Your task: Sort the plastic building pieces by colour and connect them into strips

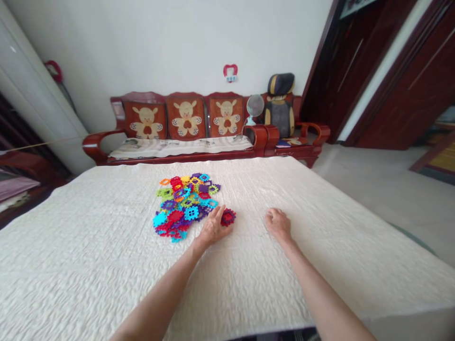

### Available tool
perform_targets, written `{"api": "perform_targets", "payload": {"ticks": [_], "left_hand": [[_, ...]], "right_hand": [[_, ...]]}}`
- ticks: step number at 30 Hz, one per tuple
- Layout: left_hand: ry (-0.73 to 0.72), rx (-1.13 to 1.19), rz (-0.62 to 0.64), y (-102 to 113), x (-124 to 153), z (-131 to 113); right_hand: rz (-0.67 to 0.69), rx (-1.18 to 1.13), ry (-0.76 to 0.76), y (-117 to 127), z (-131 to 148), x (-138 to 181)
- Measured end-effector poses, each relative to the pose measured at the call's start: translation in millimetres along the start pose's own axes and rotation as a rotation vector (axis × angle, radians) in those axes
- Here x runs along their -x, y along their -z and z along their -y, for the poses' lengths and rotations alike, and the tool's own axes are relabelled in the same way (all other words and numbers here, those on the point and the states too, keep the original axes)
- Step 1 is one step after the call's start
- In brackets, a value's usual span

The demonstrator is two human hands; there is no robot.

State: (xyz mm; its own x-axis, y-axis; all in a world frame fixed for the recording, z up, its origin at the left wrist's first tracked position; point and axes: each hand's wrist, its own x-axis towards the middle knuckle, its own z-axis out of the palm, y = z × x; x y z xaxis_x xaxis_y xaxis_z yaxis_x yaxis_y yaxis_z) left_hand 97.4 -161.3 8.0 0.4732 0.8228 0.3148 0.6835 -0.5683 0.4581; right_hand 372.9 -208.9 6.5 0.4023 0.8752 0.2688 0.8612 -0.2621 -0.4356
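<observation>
Left hand [213, 226], thumb and fingers parted, at red-and-purple notched plastic tile [229, 217], perhaps steadying it beside multicoloured tile heap [191, 213]; right hand [279, 224] curled on cream quilted cloth [106, 265], grip unclear.

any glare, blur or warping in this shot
Head view: soft light, faint shadows by the left hand and right hand; small highlights on the sofa arm; doors leaning, apparently wide-angle distortion; pieces recognisable, though fine detail looks soft.

Bright, soft, diffuse indoor light.
Wide-angle stretch at edges; sheen on glossy red-brown wooden sofa armrest [261, 137]; mild blur.
</observation>
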Motion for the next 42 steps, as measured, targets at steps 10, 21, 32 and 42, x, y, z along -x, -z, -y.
{"api": "perform_targets", "payload": {"ticks": [10, 21, 32, 42], "left_hand": [[0.042, 0.091, -0.303, -4, 25, 36], [-0.03, 0.15, -0.51, -19, 18, 54], [-0.286, 0.066, -0.362, -40, -16, 52], [-0.3, 0.003, -0.218, -34, -22, 66]], "right_hand": [[0.235, -0.263, 0.297, -27, 128, 31], [0.153, -0.034, 0.31, -46, 118, 15], [-0.09, 0.135, -0.319, 19, -32, -62], [-0.078, 0.139, -0.342, 18, -48, -61]]}}
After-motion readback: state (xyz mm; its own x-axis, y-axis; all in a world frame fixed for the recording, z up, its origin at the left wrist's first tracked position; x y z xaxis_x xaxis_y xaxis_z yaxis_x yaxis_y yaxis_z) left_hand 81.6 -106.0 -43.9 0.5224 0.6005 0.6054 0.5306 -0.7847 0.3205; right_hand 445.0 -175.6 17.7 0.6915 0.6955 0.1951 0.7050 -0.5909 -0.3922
